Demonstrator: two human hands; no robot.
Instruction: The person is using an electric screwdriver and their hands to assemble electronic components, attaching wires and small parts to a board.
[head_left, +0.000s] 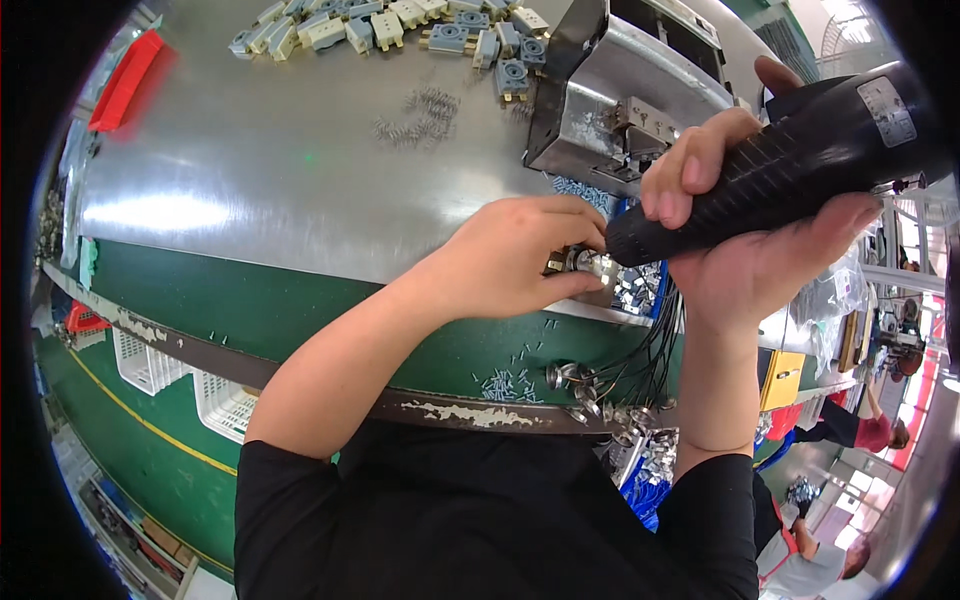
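Observation:
My right hand (pixel 742 262) is wrapped around the ribbed black body of an electric screwdriver (pixel 800 150), tilted so its nose points down to the left. The fingers of my left hand (pixel 510 250) pinch a small metal part (pixel 582 261) right at the screwdriver's nose. Fingers and tool hide much of that part, so I cannot tell its exact kind. Below my hands, round metal parts with black wires (pixel 580 385) lie near the table's front edge. Loose small screws (pixel 508 386) are scattered on the green mat (pixel 420 350) beside them.
Grey and cream switch-like blocks (pixel 385 28) are grouped at the far side, with small springs (pixel 425 115) nearer. A metal fixture (pixel 610 95) stands beyond my hands. A red bin (pixel 130 82) sits far left, and white crates (pixel 150 362) are below the table. Other people (pixel 800 550) are at right.

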